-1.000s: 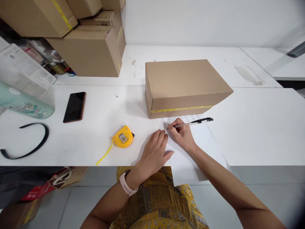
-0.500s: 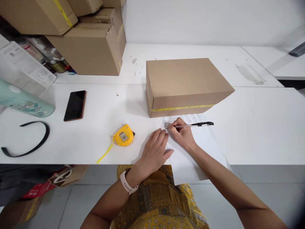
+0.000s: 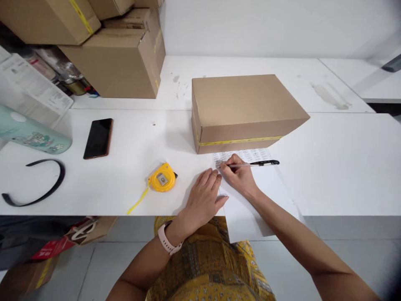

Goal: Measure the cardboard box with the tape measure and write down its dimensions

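Observation:
My right hand (image 3: 239, 177) grips a black pen (image 3: 253, 164) with its tip on the printed top part of a white sheet of paper (image 3: 266, 188) that hangs over the table's front edge. My left hand (image 3: 203, 200) lies flat, fingers together, pressing the sheet's left edge. Just behind the paper stands a closed brown cardboard box (image 3: 244, 109) with yellow tape. A yellow tape measure (image 3: 162, 180) with a short length of tape pulled out lies left of my left hand.
A black phone (image 3: 98, 138) lies at the left. Further left are a mint green bottle (image 3: 31, 133) on its side and a curved black strap (image 3: 34, 184). Stacked cardboard boxes (image 3: 122, 62) fill the back left corner. The white table (image 3: 344, 167) stretches to the right.
The pen has shifted slightly in my right hand over the printed lines. My left hand stays put. The view has tilted a little.

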Tool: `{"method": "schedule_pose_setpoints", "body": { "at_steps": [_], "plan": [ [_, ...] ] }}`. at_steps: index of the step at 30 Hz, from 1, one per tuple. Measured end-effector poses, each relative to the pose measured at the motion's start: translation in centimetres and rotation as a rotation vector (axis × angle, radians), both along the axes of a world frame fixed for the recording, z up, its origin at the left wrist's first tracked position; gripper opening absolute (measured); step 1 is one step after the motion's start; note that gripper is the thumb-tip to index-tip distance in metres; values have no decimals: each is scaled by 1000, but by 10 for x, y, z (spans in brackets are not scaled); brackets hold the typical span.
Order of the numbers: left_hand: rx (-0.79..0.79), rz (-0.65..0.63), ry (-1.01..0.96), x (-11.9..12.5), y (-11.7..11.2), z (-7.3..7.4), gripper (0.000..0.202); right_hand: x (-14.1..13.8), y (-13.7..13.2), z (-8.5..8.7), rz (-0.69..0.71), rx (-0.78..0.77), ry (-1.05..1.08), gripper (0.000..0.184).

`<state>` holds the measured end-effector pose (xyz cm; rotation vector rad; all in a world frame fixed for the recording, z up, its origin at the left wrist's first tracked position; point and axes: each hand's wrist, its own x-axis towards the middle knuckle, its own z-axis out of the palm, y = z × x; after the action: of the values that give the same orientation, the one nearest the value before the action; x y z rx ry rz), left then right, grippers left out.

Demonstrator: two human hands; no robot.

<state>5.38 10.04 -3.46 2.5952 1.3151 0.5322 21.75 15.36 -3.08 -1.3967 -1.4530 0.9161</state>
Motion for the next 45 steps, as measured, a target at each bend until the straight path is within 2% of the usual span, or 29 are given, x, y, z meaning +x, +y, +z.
{"method": "schedule_pose_setpoints", "body": {
  "at_steps": [45],
  "plan": [
    [-52,-9,-6,-1,1,2,56,2,1,0,-43,-2,7,24]
  ]
}}
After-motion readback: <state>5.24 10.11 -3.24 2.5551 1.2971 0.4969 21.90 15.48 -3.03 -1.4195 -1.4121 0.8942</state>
